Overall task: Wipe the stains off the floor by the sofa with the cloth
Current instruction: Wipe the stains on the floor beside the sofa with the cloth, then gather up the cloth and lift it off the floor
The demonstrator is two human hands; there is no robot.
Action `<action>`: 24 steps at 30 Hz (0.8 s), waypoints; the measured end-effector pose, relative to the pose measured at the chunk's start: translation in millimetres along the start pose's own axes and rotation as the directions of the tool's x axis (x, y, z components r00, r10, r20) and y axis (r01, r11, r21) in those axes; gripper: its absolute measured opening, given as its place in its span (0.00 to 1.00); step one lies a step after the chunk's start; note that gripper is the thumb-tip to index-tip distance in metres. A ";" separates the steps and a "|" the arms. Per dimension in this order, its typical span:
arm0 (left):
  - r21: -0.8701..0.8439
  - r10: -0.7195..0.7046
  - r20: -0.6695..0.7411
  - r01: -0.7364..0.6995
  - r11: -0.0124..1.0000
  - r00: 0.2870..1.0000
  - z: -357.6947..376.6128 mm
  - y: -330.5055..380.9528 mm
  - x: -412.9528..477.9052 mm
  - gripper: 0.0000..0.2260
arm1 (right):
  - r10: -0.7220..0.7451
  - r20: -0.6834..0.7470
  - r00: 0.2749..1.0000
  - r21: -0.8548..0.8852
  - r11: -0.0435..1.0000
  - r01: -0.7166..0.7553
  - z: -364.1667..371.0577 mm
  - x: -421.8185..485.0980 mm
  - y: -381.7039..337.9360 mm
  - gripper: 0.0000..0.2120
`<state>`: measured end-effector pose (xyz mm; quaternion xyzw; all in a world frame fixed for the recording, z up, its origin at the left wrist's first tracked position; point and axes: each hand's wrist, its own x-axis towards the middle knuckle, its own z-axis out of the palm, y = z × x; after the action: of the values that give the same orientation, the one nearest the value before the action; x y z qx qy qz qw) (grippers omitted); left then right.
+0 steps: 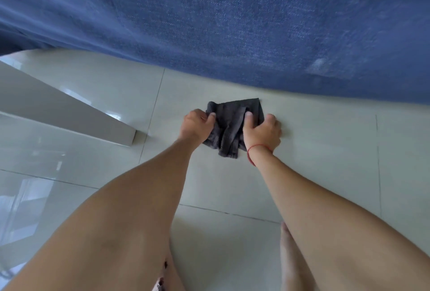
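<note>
Cloth [229, 131], dark grey and rumpled, lies on the pale tiled floor [314, 151] just in front of the blue sofa [232, 23], its far corner spread flat toward the sofa base and its near end bunched into folds. Both hands are on it. The left hand [196, 125] has its fingers curled closed over the cloth's left edge, pinching a gathered fold against the palm. The right hand [261, 131] grips the right side: its thumb presses down across the middle of the fabric while the other fingers wrap round the right edge, with their tips resting on or just above the tile; whether they touch the floor cannot be told. The bulk of the cloth sits between the two hands, with a loose tail hanging out below the wrists toward the person. A thin red cord [252, 153] circles the right wrist. Both forearms reach forward from the lower frame. A white furniture panel [69, 114] stands at the left, well apart from the cloth. No stain can be made out on the tiles around the cloth; the surface is glossy and reflective.
</note>
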<state>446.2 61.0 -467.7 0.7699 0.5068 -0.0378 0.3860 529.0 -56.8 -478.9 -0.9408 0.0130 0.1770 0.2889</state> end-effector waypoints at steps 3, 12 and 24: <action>-0.056 -0.107 0.042 0.110 0.992 0.993 11.4 7.4 3.1 0.16 | -0.003 0.108 0.994 -0.174 0.984 0.022 -2.9 8.5 -10.4 0.36; -0.083 -0.143 0.031 0.145 0.986 0.989 14.9 18.4 -3.9 0.11 | -0.117 0.229 0.966 -0.106 0.984 0.144 -1.9 -1.5 -10.3 0.21; 0.273 -0.131 0.025 0.119 0.954 0.991 37.4 20.4 -22.8 0.21 | -0.089 0.260 0.962 -0.132 0.983 0.127 -2.2 -12.0 -1.6 0.18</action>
<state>464.1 16.4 -472.3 0.7809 0.5361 -0.1478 0.2846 518.7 -57.6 -472.3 -0.9286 -0.0884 0.2798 0.2271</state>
